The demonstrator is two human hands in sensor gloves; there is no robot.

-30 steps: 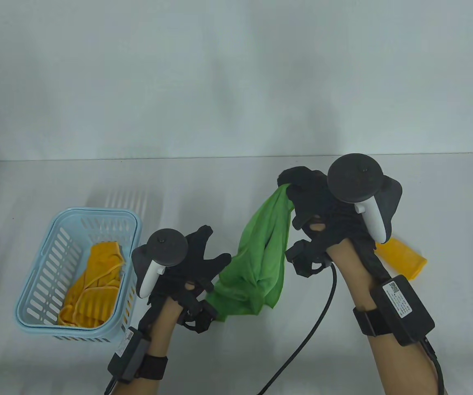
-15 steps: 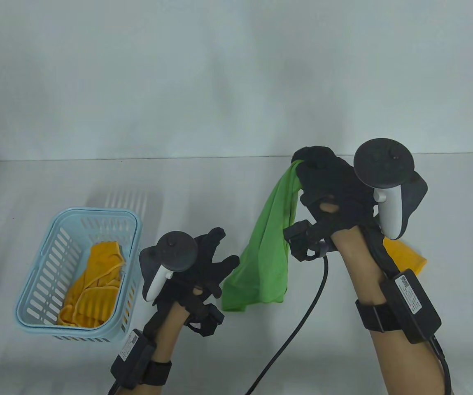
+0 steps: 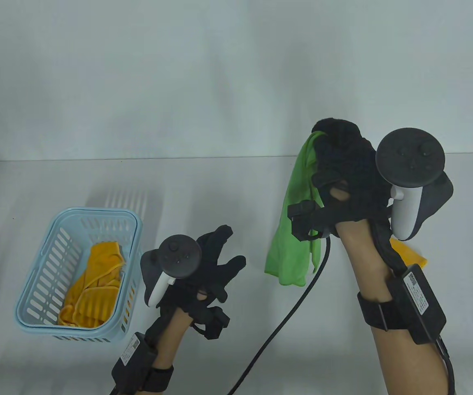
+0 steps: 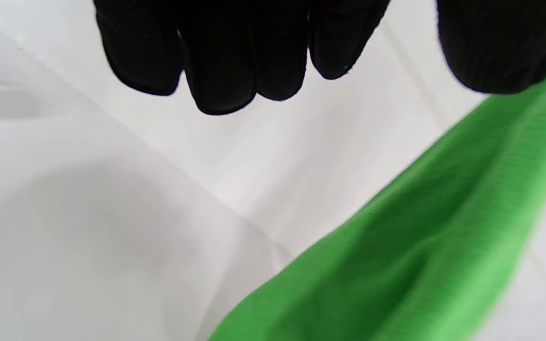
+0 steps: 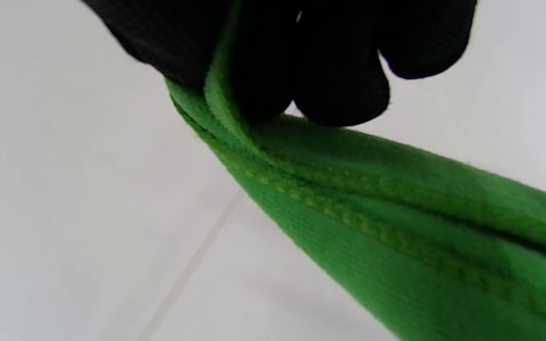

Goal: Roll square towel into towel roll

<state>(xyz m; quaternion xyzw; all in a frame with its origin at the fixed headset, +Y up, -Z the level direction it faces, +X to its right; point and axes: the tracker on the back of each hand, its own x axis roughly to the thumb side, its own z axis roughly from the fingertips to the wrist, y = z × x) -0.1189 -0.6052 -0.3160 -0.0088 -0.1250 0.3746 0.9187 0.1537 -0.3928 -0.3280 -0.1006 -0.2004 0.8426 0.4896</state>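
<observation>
The green towel [image 3: 292, 230] hangs bunched, seemingly clear of the table.

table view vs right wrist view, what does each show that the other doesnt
Only the table view shows the blue basket holding yellow cloth, the open left hand, another yellow cloth behind the right forearm, and the green towel hanging free above the table.

Only the right wrist view shows the fingertips pinching the towel's stitched hem.

Both show the right hand gripping the green towel.
</observation>
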